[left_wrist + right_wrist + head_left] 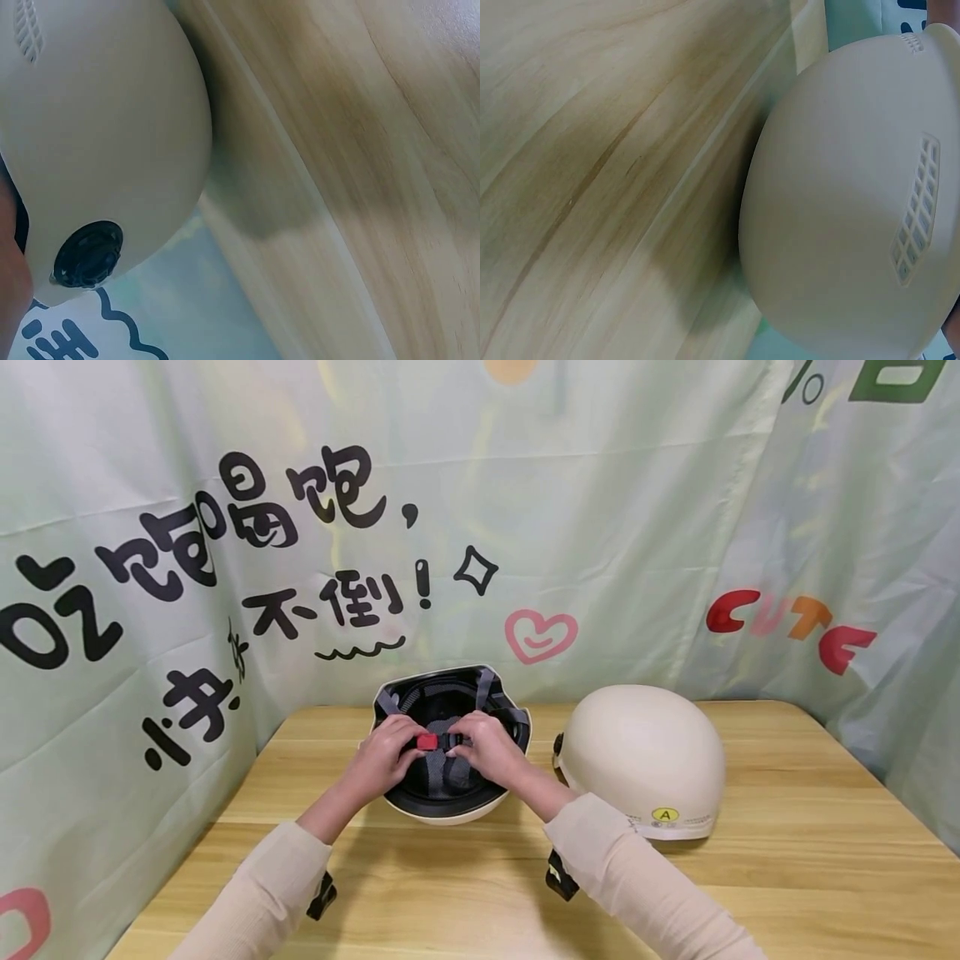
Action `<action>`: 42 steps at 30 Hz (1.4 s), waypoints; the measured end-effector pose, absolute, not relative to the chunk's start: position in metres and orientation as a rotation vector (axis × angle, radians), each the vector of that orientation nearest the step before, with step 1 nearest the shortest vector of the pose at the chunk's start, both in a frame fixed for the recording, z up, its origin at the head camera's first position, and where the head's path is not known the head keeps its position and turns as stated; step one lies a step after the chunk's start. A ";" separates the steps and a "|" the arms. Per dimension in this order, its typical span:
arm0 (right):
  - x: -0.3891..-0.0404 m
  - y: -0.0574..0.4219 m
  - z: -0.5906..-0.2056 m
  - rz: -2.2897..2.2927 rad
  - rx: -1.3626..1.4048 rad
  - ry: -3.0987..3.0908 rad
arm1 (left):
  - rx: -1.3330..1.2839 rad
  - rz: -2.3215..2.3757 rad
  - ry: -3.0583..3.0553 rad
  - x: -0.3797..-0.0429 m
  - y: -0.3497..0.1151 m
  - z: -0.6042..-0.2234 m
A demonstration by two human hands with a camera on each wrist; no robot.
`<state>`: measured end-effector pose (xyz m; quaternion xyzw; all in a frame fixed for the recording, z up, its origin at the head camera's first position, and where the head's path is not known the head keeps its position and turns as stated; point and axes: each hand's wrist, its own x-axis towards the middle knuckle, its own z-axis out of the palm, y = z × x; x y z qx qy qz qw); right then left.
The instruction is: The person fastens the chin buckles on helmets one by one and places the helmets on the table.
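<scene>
An upturned cream helmet (450,814) lies on the table, its black padded inside and grey straps facing up. Over its opening, my left hand (386,752) pinches the red part of the chin-strap buckle (427,742). My right hand (491,747) pinches the black part (450,742) from the other side. The two buckle parts meet or nearly meet; whether they are latched I cannot tell. In the left wrist view the helmet shell (112,127) shows a round black knob (88,255). A mesh vent (916,214) appears on the shell in the right wrist view.
A second cream helmet (645,752) stands upright to the right, with a yellow "A" sticker (665,814). Both rest on a wooden table (810,810). Behind hangs a pale green printed curtain (615,527). Black straps of the wrist cameras (560,877) show under the sleeves.
</scene>
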<state>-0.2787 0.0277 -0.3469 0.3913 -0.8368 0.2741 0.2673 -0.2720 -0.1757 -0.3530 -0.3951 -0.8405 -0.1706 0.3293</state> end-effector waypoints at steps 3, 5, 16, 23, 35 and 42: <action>-0.279 0.029 -0.347 0.725 1.062 -2.269 | -1.040 -0.440 -2.209 -0.271 -0.175 -0.352; -0.280 0.030 -0.346 0.719 1.067 -2.274 | -1.041 -0.440 -2.218 -0.271 -0.174 -0.352; -0.277 0.030 -0.345 0.654 1.068 -2.343 | -1.027 -0.408 -2.268 -0.270 -0.172 -0.351; -0.277 0.029 -0.344 0.660 1.078 -2.367 | -1.043 -0.400 -2.273 -0.269 -0.172 -0.351; -0.275 0.028 -0.340 0.648 1.143 -2.404 | -1.061 -0.405 -2.276 -0.269 -0.168 -0.352; -0.275 0.025 -0.343 0.677 1.105 -2.402 | -1.056 -0.417 -2.251 -0.270 -0.169 -0.356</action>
